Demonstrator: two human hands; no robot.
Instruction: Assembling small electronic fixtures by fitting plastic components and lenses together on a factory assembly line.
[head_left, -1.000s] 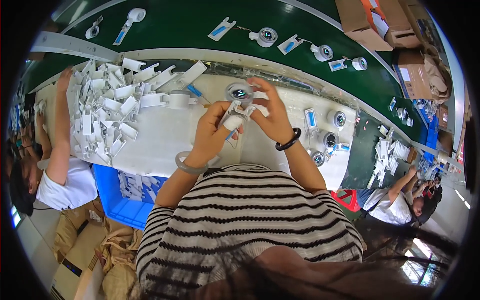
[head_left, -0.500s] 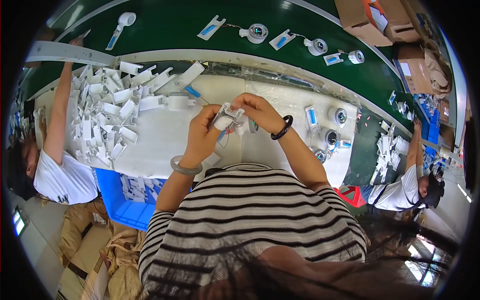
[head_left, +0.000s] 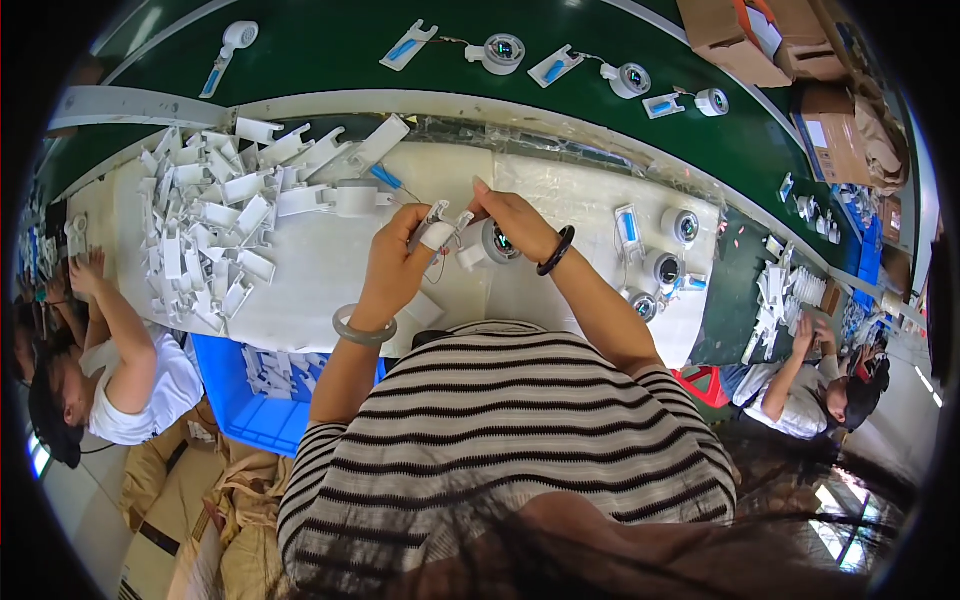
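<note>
A long white-covered surface (head_left: 330, 265) runs alongside a flat dark green belt (head_left: 330, 62); 1 red plastic stool (head_left: 718, 389) stands toward the right.

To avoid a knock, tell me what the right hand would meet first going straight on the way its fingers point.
Probably the white bracket in the left hand, close beside the right hand; depth is unclear, so it might pass over the bracket.

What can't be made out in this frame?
In the head view:
- some fingers of the left hand: behind the white housing
- whether the right hand grips anything: too small
- part of the blue bin: behind the left forearm
- cardboard box: cut off by the top edge
</note>
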